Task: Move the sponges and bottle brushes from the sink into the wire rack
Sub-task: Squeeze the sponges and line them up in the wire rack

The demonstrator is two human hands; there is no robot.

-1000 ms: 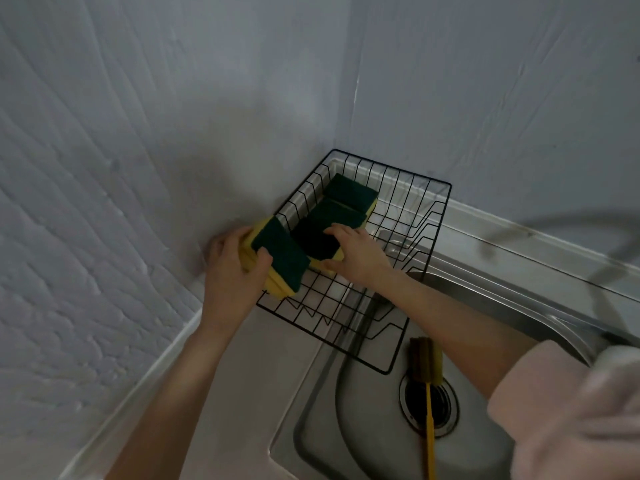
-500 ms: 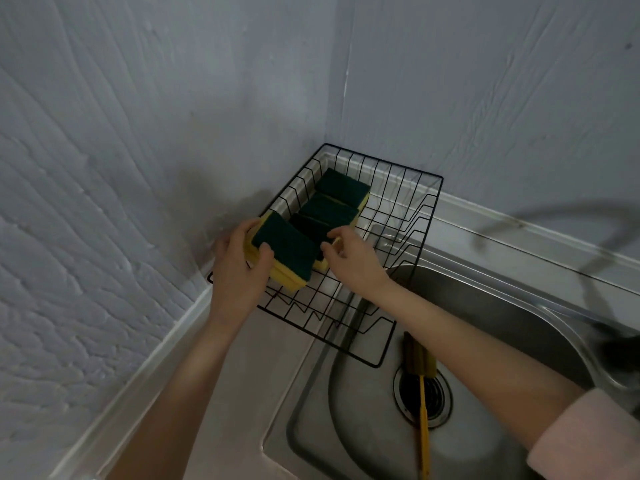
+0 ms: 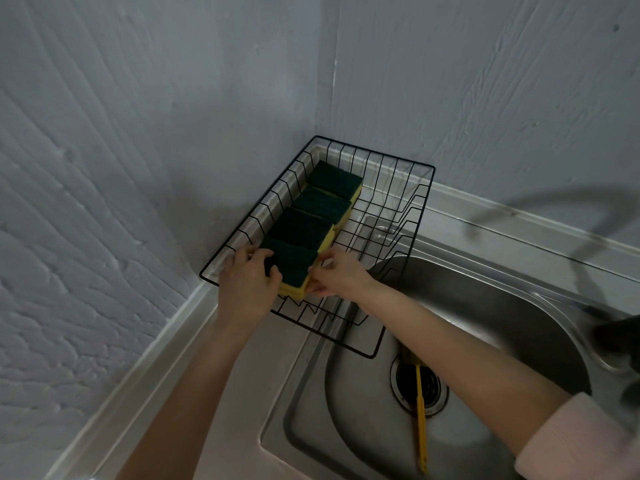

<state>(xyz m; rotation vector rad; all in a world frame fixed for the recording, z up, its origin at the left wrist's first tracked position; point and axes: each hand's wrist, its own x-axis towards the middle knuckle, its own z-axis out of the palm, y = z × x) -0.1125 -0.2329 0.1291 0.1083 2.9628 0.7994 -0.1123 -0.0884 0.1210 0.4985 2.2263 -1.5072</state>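
Now lowered into black wire rack [image 3: 398,188] at frame centre since a second ago, fourth green-and-yellow sponge [image 3: 294,268], both grips, left hand [image 3: 247,282] and right hand [image 3: 337,273], clamped on it; left in steel sink [image 3: 485,323], yellow-handled bottle brush [image 3: 420,424].

Two grey textured walls [image 3: 145,140] meet in a far corner (dimly lit) above a steel counter [image 3: 221,368].

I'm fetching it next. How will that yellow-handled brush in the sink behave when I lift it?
The bottle brush looks thin and long, so probably light. Its handle looks like plastic lying in a steel sink: possibly wet and slippery. The bristle end sits at the drain and may snag slightly.
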